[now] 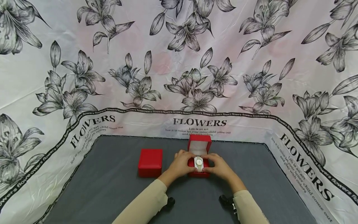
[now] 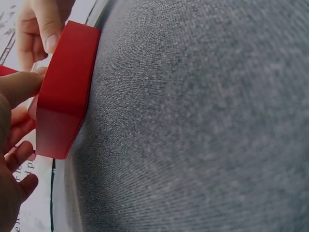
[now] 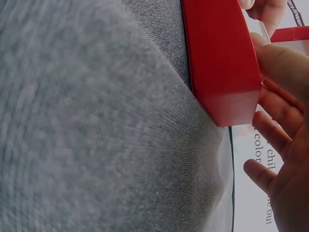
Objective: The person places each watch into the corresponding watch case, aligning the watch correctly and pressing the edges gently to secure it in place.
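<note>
A small watch (image 1: 199, 162) with a round pale face is wrapped around a white cushion (image 1: 195, 165), over the base of an open red box (image 1: 199, 175). The box's lid (image 1: 199, 138) stands raised at the back, its pale lining facing forward. My left hand (image 1: 182, 162) pinches the cushion's left side between thumb and fingers. From the opposite side my right hand (image 1: 220, 167) pinches it the same way. In the left wrist view the box's front wall (image 2: 72, 67) hides most of the cushion. The right wrist view shows that wall (image 3: 222, 63) below my right thumb.
A second red box (image 1: 150, 163), closed, sits to the left of the open one. Both rest on a grey cloth surface (image 1: 112, 174). Behind it rises a white sheet (image 1: 145, 124) printed with lilies and lettering. Dark wrist devices show beneath both cream sleeves (image 1: 148, 202).
</note>
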Motion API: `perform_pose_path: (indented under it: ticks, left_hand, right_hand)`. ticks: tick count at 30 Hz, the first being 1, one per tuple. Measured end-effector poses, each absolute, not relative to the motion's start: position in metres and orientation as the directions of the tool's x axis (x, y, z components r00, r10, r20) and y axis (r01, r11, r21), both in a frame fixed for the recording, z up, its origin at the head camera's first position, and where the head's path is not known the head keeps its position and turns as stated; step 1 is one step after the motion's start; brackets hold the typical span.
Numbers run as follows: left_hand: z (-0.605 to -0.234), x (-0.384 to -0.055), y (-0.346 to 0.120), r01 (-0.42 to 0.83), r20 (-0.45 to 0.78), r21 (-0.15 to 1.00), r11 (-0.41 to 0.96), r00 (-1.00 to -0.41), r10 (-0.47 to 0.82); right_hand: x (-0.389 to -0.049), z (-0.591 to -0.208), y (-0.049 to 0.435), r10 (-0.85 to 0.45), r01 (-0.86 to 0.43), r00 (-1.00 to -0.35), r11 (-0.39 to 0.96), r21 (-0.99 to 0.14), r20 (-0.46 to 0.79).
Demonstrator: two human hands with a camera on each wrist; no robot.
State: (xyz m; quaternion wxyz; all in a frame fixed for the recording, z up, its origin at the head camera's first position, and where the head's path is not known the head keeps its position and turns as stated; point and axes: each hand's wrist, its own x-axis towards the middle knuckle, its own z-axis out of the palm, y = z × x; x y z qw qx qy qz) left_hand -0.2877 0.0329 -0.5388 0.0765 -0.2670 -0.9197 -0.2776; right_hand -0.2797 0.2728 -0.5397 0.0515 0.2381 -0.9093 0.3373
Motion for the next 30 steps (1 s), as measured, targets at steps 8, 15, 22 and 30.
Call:
perform_pose_path:
  ticks: [8, 15, 22, 30]
  left_hand:
    - [-0.538, -0.288, 0.032, 0.545, 0.292, 0.456, 0.703, -0.838, 0.46]
    - [-0.527, -0.285, 0.025, 0.509, 0.268, 0.485, 0.711, -0.861, 0.433]
    - [-0.511, -0.285, 0.014, 0.5, 0.296, 0.506, 0.703, -0.866, 0.403]
    - [-0.487, -0.287, 0.004, 0.492, 0.341, 0.521, 0.698, -0.869, 0.358]
  right_hand:
    - [-0.276, -0.532, 0.273, -0.394, -0.469, -0.881, 0.666, -0.58, 0.26]
    - [-0.269, -0.526, 0.278, -0.334, -0.42, -0.907, 0.667, -0.615, 0.256]
    - [-0.266, -0.517, 0.286, -0.311, -0.446, -0.894, 0.688, -0.572, 0.323]
    - [-0.269, -0.503, 0.292, -0.297, -0.466, -0.88, 0.686, -0.559, 0.37]
